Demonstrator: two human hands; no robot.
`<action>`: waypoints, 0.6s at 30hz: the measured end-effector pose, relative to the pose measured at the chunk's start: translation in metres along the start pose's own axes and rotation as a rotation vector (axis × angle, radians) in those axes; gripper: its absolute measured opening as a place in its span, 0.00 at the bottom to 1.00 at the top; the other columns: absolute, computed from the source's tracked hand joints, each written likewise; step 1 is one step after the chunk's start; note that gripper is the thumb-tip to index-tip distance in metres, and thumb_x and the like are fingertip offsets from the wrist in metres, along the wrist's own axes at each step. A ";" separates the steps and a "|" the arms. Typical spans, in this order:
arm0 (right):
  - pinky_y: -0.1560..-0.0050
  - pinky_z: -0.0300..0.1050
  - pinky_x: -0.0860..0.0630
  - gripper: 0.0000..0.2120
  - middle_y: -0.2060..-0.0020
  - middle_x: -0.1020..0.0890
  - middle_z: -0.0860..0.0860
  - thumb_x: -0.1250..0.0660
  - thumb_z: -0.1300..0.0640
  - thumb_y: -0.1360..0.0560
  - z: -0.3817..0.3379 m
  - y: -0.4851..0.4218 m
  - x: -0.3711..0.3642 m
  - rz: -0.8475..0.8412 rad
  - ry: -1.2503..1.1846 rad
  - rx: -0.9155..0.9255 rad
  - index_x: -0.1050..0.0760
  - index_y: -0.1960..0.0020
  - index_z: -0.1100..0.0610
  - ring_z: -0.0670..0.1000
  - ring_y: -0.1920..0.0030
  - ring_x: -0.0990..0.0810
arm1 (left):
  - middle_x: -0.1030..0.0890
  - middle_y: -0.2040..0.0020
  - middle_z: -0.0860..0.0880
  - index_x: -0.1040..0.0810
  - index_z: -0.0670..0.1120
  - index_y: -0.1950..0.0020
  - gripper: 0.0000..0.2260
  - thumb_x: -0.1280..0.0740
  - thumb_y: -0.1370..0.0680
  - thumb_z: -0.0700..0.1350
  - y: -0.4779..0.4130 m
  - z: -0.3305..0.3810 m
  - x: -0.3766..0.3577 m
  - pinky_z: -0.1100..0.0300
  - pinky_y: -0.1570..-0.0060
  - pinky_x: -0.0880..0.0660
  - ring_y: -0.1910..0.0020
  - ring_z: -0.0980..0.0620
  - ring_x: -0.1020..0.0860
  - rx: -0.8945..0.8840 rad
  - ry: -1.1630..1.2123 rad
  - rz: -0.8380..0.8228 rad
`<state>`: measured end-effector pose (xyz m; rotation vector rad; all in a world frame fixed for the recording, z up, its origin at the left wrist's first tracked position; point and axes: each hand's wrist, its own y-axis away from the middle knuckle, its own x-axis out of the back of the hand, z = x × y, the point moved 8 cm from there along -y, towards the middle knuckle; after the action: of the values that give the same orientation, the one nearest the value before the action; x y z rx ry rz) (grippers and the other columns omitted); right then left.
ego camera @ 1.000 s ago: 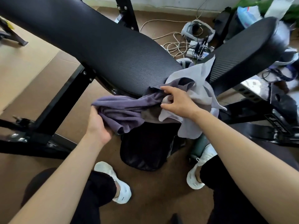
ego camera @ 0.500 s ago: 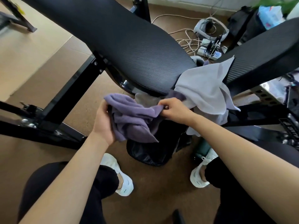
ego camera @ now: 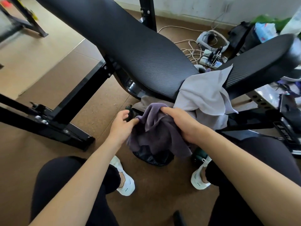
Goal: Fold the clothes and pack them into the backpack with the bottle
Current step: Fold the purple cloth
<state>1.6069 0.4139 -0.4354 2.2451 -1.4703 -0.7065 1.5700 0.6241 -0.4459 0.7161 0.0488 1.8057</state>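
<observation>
A bunched purple garment (ego camera: 156,136) hangs over the black backpack (ego camera: 153,158) on the floor between my feet. My right hand (ego camera: 180,123) grips the garment from above, fingers curled over its top fold. My left hand (ego camera: 123,123) touches the garment's left edge with thumb and fingertips, next to a dark strap or buckle (ego camera: 130,111). A light grey garment (ego camera: 205,93) drapes over the bench's front edge. A dark green bottle (ego camera: 199,156) stands by my right shoe, mostly hidden by the purple cloth.
A black padded weight bench (ego camera: 130,46) with a steel frame (ego camera: 76,101) spans the view. A second pad (ego camera: 260,61) is at right. Cables and a power strip (ego camera: 210,59) lie on the floor behind. My white shoes (ego camera: 125,178) flank the backpack.
Both hands have come down with the purple garment, from beside the bench edge to over the backpack. My left hand has loosened from a full grip to a fingertip hold.
</observation>
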 end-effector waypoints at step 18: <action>0.57 0.45 0.27 0.28 0.59 0.22 0.58 0.40 0.38 0.19 0.041 0.078 -0.021 -0.160 0.258 0.104 0.24 0.51 0.65 0.52 0.60 0.25 | 0.16 0.55 0.54 0.18 0.50 0.48 0.05 0.33 0.20 0.44 0.118 0.000 -0.049 0.62 0.53 0.24 0.55 0.56 0.19 -0.486 0.110 -0.353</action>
<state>1.5184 0.4012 -0.4206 2.4455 -1.2411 -0.3733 1.4782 0.5385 -0.4235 0.2414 -0.1757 1.4358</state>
